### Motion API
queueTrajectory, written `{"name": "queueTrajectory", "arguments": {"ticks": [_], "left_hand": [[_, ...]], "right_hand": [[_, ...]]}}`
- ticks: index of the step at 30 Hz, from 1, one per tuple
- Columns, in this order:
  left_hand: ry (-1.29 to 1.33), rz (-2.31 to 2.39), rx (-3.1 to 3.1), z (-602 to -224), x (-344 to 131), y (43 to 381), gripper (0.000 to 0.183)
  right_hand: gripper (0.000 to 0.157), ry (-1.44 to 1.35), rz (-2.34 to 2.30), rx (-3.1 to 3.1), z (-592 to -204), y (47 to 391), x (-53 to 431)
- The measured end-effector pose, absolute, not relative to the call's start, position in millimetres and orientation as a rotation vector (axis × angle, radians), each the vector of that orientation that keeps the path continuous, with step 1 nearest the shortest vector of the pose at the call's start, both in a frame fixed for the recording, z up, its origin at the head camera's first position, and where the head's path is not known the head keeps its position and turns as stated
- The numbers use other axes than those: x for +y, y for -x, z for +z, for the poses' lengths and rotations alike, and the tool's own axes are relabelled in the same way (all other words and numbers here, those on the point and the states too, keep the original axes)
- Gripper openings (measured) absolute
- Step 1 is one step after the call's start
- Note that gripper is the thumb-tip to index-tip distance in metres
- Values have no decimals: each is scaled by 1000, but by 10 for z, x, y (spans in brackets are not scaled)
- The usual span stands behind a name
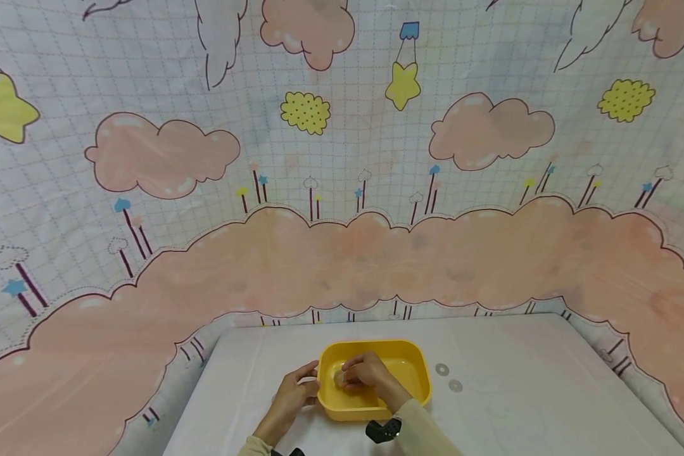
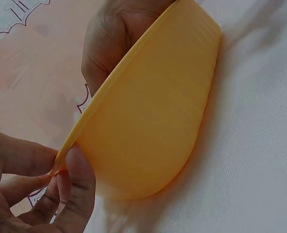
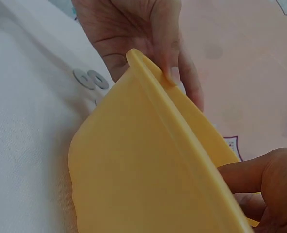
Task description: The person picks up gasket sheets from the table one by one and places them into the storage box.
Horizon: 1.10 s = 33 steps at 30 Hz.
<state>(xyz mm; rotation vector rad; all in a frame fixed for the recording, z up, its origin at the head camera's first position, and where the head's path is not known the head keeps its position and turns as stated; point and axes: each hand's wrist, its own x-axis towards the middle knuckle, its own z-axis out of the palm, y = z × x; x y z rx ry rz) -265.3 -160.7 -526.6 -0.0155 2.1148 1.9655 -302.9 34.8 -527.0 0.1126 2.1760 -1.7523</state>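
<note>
A yellow plastic basin [image 1: 396, 408] stands on the white table. My left hand [image 1: 296, 389] pinches its left rim, with fingertips on either side of the wall in the left wrist view. Inside the basin, towards its left side, my right hand [image 1: 367, 375] has its fingers curled at a small, pale, round washer [image 1: 339, 379], pinched at the fingertips. The basin's wall hides part of those right fingers [image 3: 243, 177] in the right wrist view.
Two flat grey washers, one farther back [image 1: 442, 369] and one nearer [image 1: 455, 385], lie right of the basin. Two more washers [image 3: 84, 79] show on the table beside the left hand in the right wrist view. A patterned cloth [image 1: 376, 259] surrounds the table.
</note>
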Motion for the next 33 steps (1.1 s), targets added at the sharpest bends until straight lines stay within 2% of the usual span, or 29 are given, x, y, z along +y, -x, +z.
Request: {"name": "queueTrajectory", "arguments": {"ticks": [8, 24, 33], "left_hand": [[18, 1965, 2117, -5264, -1611, 2663, 62], [20, 1971, 2122, -5281, -1603, 2610, 62], [31, 1991, 2129, -5278, -1581, 2506, 63]], "right_hand": [[14, -106, -1761, 2188, -5235, 3022, 397], [31, 19, -1879, 2197, -4992, 2855, 688], [26, 101, -1912, 2223, -4870, 2667, 842]]}}
